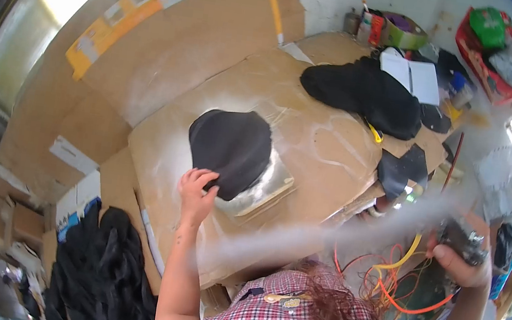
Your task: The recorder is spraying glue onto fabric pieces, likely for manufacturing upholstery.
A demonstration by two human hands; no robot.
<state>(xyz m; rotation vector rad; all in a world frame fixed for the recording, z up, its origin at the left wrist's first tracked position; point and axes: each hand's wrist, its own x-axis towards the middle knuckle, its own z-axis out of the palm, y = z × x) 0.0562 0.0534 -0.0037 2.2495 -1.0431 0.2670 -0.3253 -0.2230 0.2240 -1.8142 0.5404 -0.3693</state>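
Note:
A rounded black piece of fabric or sheet material (231, 147) lies on a shiny, pale-coated board (274, 192) on the table. My left hand (198, 190) grips its lower left edge, fingers curled over the rim. Off to the right, my right hand (460, 264) is wrapped round a dark metal spray gun (462, 240), held up beside the table's right edge. A whitish streak of mist (350, 235) stretches from the gun leftward across the table's near side.
A stack of black pieces (363, 93) lies at the far right, near an open notebook (421, 78) and yellow-handled scissors (374, 132). Orange hose and tangled cords (412, 308) hang below the gun. Black garments (106, 270) are heaped at left. Cardboard (175, 37) lines the wall.

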